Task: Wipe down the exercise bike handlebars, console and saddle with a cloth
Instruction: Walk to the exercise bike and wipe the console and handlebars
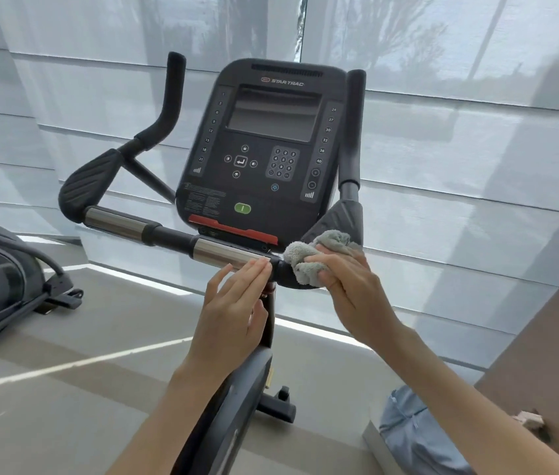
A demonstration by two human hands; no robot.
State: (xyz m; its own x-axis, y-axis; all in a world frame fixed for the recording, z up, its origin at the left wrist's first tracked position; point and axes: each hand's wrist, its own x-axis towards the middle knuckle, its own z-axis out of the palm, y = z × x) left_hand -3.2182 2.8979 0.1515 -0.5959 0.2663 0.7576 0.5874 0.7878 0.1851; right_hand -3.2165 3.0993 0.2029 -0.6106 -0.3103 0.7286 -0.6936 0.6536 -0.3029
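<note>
Grey cloth (319, 257) gripped by R hand (350, 279) on handlebar (175, 240) (centre joint); L hand (233, 303) flat, fingers straight.

Fluffy grey cloth (319, 258), shiny metal handlebars (223, 253), matt plastic console (264, 149)

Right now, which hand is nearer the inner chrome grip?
Left. The left hand touches the inner chrome grip with its fingertips; the right hand grips the cloth on the black joint beyond.
</note>
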